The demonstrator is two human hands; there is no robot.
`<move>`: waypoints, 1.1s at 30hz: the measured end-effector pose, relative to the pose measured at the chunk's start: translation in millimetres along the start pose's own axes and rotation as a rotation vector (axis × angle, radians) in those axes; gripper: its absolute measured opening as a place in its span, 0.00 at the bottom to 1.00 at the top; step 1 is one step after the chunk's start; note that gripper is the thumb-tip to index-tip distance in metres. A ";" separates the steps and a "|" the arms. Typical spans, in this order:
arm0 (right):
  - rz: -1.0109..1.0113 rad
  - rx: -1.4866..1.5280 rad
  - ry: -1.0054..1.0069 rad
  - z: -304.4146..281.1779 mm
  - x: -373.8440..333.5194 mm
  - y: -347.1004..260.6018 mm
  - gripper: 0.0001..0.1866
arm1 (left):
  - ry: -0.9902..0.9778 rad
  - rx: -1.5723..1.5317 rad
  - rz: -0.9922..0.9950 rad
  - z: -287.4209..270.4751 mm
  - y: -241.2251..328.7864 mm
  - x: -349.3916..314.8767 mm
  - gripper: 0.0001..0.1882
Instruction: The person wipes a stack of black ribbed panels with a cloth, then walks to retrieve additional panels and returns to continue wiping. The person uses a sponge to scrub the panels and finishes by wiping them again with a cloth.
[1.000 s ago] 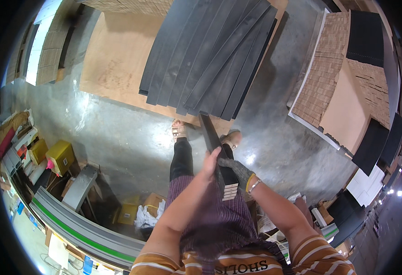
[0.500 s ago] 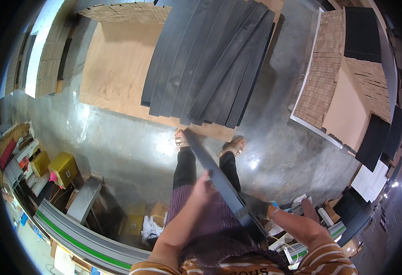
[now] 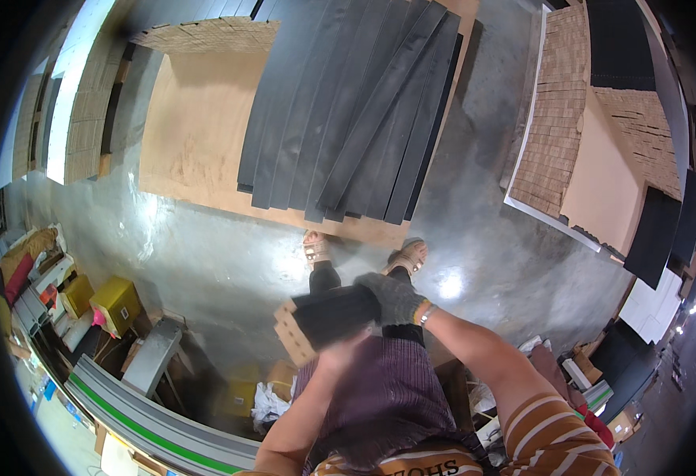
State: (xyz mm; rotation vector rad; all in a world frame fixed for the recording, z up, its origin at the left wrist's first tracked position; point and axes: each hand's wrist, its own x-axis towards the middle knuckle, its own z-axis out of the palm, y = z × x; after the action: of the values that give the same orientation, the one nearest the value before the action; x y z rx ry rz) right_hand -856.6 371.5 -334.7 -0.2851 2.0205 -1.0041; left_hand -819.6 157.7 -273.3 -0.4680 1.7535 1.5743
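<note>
A black board [image 3: 332, 313] is held crosswise in front of my thighs, blurred by motion. Its left end shows a tan face [image 3: 295, 333] with several dark holes. My right hand [image 3: 398, 300], in a grey glove, is closed on the board's right part. At the near edge my bare left hand [image 3: 349, 349] is smeared and partly hidden, its fingers seemingly wrapped round the board. Past my feet, several long black strips [image 3: 348, 111] lie side by side on a tan wooden sheet [image 3: 197, 131], with one strip slanting across the others.
Stacked tan cartons with a white side [image 3: 70, 111] stand at the far left. At the right is a pallet-like stack [image 3: 562, 119] with brown and black sheets. Yellow boxes [image 3: 116, 305] and a grey rail with a green stripe [image 3: 157, 416] lie at the near left.
The long board has swung from pointing away from me to lying crosswise, its holed tan face now showing. My right hand moved up and inward; my left hand shifted slightly nearer to me.
</note>
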 end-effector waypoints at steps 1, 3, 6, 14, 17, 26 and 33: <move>-0.054 -0.068 0.056 4.1 17.8 6.6 0.40 | 0.021 0.197 0.252 -2.7 -0.6 9.9 0.46; -0.202 -0.165 0.228 17.1 53.7 22.0 0.39 | 0.059 0.300 0.452 -7.2 -3.2 31.1 0.49; -0.218 0.128 0.236 29.9 101.4 46.4 0.37 | 0.103 0.103 0.407 -10.9 -6.2 67.5 0.56; -0.065 0.068 0.358 4.2 104.7 27.6 0.29 | 0.013 -0.505 -0.193 -12.6 12.4 105.8 0.55; 0.028 0.115 0.236 -8.5 87.2 14.3 0.31 | -0.103 -0.848 -0.181 -9.3 17.7 104.2 0.50; 0.095 0.068 0.191 0.4 89.1 23.1 0.43 | -0.049 -0.075 0.111 -6.8 -4.3 96.1 0.34; -0.072 0.033 0.418 0.3 82.5 25.4 0.35 | -0.076 -0.368 -0.031 -11.4 -25.5 114.6 0.30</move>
State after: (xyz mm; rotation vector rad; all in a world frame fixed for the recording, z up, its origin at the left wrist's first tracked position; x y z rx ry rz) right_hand -903.6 345.0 -402.0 -0.1376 2.3774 -1.2198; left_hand -882.3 164.2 -373.1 -0.5994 1.3952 1.8743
